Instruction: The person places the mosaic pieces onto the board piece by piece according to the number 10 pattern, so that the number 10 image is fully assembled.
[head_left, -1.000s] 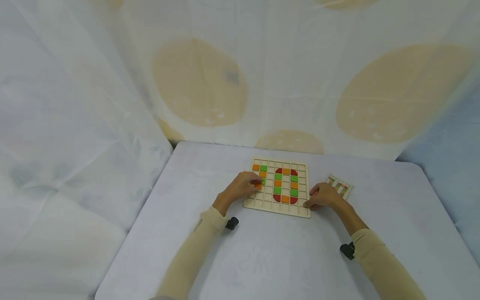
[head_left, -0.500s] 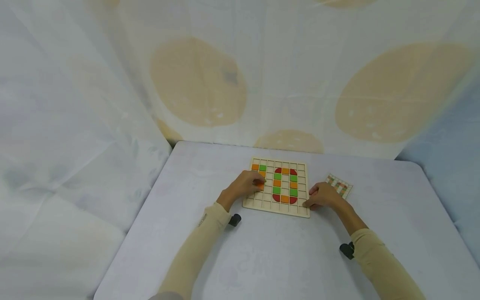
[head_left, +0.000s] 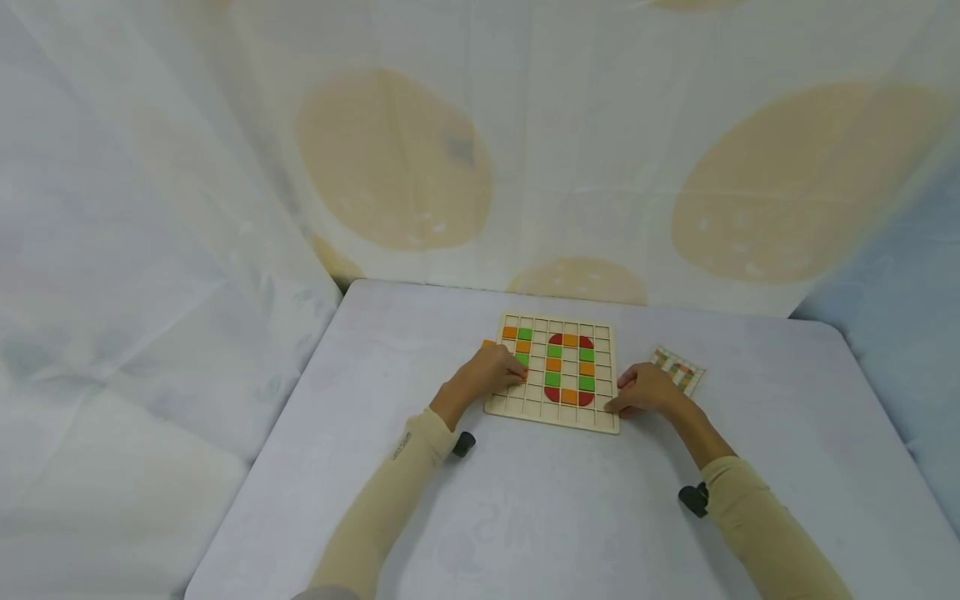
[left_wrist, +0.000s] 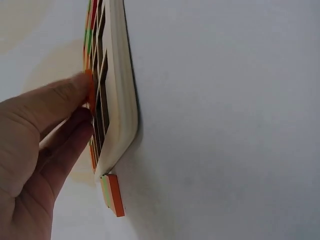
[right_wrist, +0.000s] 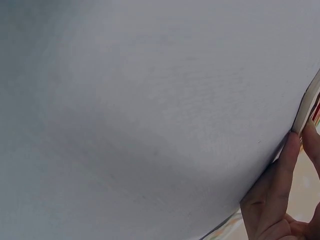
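Note:
A square wooden grid board (head_left: 558, 412) lies flat on the table, with orange, green and red tiles set in its cells. My left hand (head_left: 489, 374) reaches over the board's left side. Its fairly straight fingertips (left_wrist: 75, 89) press an orange tile (left_wrist: 89, 92) against the grid. My right hand (head_left: 647, 389) pinches the board's right edge near the front corner, and one finger (right_wrist: 286, 159) lies against the board rim (right_wrist: 306, 109). Two loose tiles, orange and green (left_wrist: 113, 194), lie just off the board's far left corner, the orange tile (head_left: 488, 342) showing in the head view.
A small pattern card (head_left: 681, 369) lies on the table right of the board, behind my right hand. The table (head_left: 525, 517) is pale with rounded corners. Draped white cloth with tan circles closes off the back and both sides.
My left hand slid a little up the board's left columns, and its fingers now cover the orange tile that showed at the fingertips before. My right hand has not moved.

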